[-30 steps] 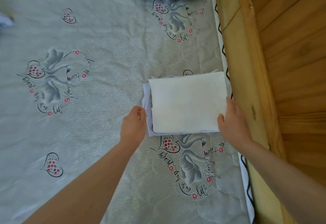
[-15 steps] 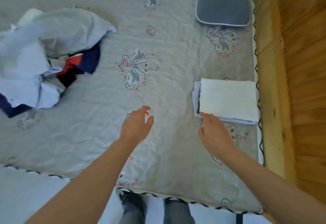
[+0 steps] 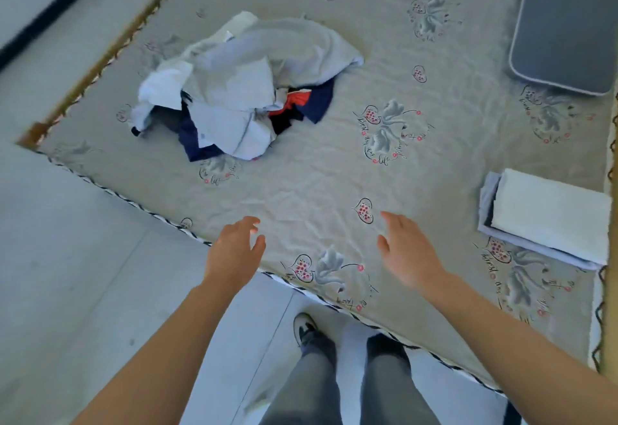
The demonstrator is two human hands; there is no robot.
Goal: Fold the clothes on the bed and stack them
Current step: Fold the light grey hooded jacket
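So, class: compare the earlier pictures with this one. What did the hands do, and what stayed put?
The left hand and right hand let go of the folded stack and drew back left of it, open over the bed, holding nothing. The stack stayed by the bed's right edge; the unfolded pile lies untouched.

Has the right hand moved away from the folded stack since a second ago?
Yes. The right hand then touched the folded stack; now it hovers apart from it, out toward the middle of the bed.
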